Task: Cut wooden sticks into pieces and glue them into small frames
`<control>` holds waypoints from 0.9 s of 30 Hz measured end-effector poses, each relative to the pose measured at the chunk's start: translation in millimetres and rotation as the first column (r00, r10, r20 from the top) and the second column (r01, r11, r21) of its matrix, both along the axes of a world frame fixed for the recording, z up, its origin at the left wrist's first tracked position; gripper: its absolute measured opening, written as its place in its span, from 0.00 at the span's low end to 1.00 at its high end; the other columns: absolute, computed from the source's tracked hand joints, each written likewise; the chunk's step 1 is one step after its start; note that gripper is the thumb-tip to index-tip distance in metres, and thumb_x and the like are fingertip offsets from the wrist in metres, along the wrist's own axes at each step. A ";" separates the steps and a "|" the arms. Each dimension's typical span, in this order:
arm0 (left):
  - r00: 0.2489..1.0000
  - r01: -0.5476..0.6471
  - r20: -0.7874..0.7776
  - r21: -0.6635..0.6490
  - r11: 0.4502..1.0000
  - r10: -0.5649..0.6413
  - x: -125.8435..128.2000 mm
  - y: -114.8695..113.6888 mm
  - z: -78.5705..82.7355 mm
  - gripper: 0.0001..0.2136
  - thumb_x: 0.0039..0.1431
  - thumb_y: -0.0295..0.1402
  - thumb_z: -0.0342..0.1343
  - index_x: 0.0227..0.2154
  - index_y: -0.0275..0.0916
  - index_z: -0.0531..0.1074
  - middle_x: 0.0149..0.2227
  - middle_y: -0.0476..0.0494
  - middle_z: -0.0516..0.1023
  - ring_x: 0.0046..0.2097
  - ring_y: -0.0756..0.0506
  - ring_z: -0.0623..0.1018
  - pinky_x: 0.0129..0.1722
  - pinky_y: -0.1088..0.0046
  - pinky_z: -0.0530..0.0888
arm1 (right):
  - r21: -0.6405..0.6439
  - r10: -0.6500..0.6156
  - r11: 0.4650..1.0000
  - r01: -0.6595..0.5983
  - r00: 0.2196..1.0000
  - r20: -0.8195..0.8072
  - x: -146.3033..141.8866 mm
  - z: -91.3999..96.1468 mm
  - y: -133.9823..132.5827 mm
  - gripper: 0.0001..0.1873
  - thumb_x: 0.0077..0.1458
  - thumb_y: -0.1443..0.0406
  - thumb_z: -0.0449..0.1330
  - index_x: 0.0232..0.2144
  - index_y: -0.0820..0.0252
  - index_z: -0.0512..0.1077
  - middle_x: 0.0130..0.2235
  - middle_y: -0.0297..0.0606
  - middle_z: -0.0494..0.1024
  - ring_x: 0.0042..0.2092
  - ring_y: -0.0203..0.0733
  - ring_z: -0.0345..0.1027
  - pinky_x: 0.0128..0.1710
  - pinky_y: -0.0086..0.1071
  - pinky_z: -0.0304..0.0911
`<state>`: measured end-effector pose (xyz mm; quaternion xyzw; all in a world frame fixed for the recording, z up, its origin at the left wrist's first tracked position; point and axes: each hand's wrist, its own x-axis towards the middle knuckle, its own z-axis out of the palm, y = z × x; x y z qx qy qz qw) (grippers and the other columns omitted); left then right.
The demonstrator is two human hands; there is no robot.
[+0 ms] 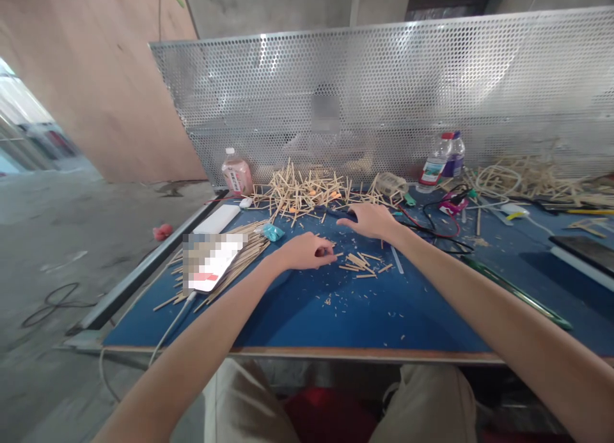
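My left hand [304,251] rests on the blue table top [307,315], fingers pinched together on a short wooden stick piece beside a small scatter of cut sticks [362,263]. My right hand [369,220] lies farther back with its fingers stretched out over a dark tool [336,211] whose kind I cannot make out, at the edge of a heap of thin wooden sticks [300,190].
A phone [213,261] on a cable lies on a bundle of long sticks at the left. A pink bottle [236,172] and two bottles [444,158] stand by the perforated metal screen [384,98]. Red and black wires [432,225] and more sticks [518,178] lie at the right.
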<state>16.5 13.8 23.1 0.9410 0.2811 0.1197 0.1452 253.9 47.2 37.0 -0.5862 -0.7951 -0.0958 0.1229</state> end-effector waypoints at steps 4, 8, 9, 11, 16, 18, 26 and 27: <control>1.000 -0.004 -0.009 -0.063 0.998 0.003 -2.6 2.5 0.4 0.16 0.65 0.45 0.50 0.34 0.39 0.76 0.20 0.50 0.77 0.24 0.50 0.74 0.30 0.75 0.66 | -0.069 0.050 0.997 -0.039 0.985 0.163 0.7 -7.9 27.2 0.38 0.58 0.38 0.47 0.41 0.64 0.76 0.43 0.55 0.80 0.44 0.61 0.74 0.42 0.46 0.64; 1.000 -0.012 -0.015 -0.049 0.999 0.011 -4.2 4.9 -1.1 0.15 0.64 0.45 0.51 0.33 0.39 0.75 0.21 0.50 0.78 0.25 0.49 0.75 0.30 0.75 0.66 | -0.025 0.050 0.999 -0.046 0.985 0.166 -4.6 -19.2 35.7 0.35 0.61 0.41 0.47 0.47 0.65 0.73 0.49 0.56 0.79 0.49 0.60 0.72 0.45 0.44 0.64; 1.000 -0.009 -0.012 -0.053 0.999 0.008 -4.3 5.6 -1.9 0.15 0.65 0.45 0.51 0.33 0.39 0.75 0.21 0.50 0.78 0.25 0.49 0.75 0.30 0.75 0.66 | -0.019 0.059 0.998 -0.056 0.985 0.162 -7.6 -21.5 36.1 0.34 0.61 0.42 0.47 0.49 0.65 0.72 0.50 0.56 0.78 0.51 0.59 0.71 0.46 0.44 0.63; 1.000 0.006 -0.008 -0.068 0.998 -0.006 -4.3 7.1 -3.6 0.15 0.65 0.45 0.50 0.32 0.40 0.74 0.21 0.51 0.79 0.25 0.49 0.76 0.31 0.75 0.66 | -0.021 0.093 0.996 -0.091 0.983 0.157 -15.0 -25.1 36.2 0.33 0.63 0.44 0.48 0.52 0.64 0.70 0.53 0.55 0.76 0.54 0.59 0.69 0.50 0.44 0.62; 1.000 0.022 -0.010 -0.079 0.997 -0.023 -3.6 8.9 -5.5 0.15 0.65 0.44 0.51 0.32 0.39 0.74 0.23 0.50 0.80 0.26 0.50 0.76 0.32 0.75 0.67 | -0.030 0.145 0.989 -0.142 0.982 0.121 -31.5 -30.7 37.7 0.32 0.63 0.47 0.49 0.56 0.66 0.67 0.55 0.57 0.74 0.56 0.59 0.67 0.54 0.45 0.59; 1.000 0.020 -0.009 -0.078 0.997 -0.021 -3.5 8.0 -4.5 0.15 0.65 0.44 0.51 0.30 0.39 0.74 0.23 0.50 0.80 0.26 0.50 0.76 0.32 0.76 0.67 | -0.026 0.143 0.990 -0.141 0.985 0.095 -34.7 -32.9 38.2 0.33 0.64 0.46 0.48 0.57 0.67 0.66 0.55 0.58 0.74 0.56 0.59 0.67 0.54 0.45 0.59; 1.000 0.007 -0.016 -0.070 0.998 -0.008 -4.3 8.8 -5.3 0.14 0.65 0.44 0.51 0.35 0.40 0.76 0.25 0.50 0.80 0.27 0.50 0.75 0.32 0.75 0.66 | -0.023 0.202 0.979 -0.202 0.979 -0.007 -24.9 -6.3 26.2 0.27 0.68 0.51 0.41 0.51 0.60 0.71 0.52 0.49 0.77 0.53 0.50 0.69 0.52 0.40 0.62; 1.000 0.008 -0.010 -0.047 0.999 -0.009 -4.4 9.8 -6.3 0.14 0.65 0.44 0.51 0.36 0.40 0.76 0.26 0.49 0.80 0.28 0.50 0.75 0.32 0.75 0.66 | -0.008 0.215 0.977 -0.215 0.976 -0.041 -19.4 1.5 21.6 0.25 0.68 0.52 0.42 0.49 0.60 0.72 0.51 0.48 0.78 0.52 0.50 0.70 0.51 0.40 0.62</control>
